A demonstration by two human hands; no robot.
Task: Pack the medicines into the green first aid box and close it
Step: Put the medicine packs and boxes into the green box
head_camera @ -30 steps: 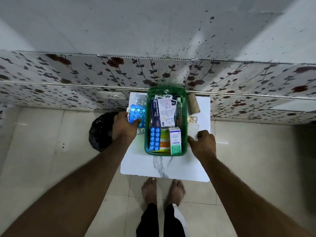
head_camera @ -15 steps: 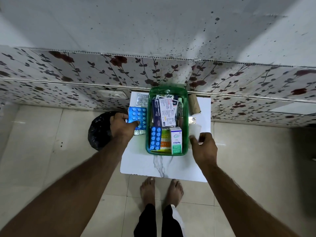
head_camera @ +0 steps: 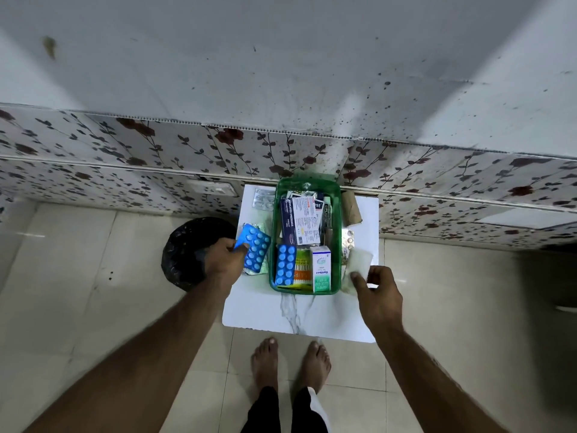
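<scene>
The green first aid box stands open on a small white table, its lid up against the wall. Inside lie a blue blister strip, a white-and-green carton and a dressing packet. My left hand holds another blue blister strip just left of the box, above foil strips lying on the table. My right hand grips a white translucent roll beside the box's right wall.
A silver blister strip lies at the table's back left. A brown cardboard tube and a gold foil strip lie right of the box. A black bin bag sits on the floor to the left. My bare feet stand below the table.
My left hand has lifted the blue blister strip and tilted it near the box. My right hand has picked the white roll up off the table.
</scene>
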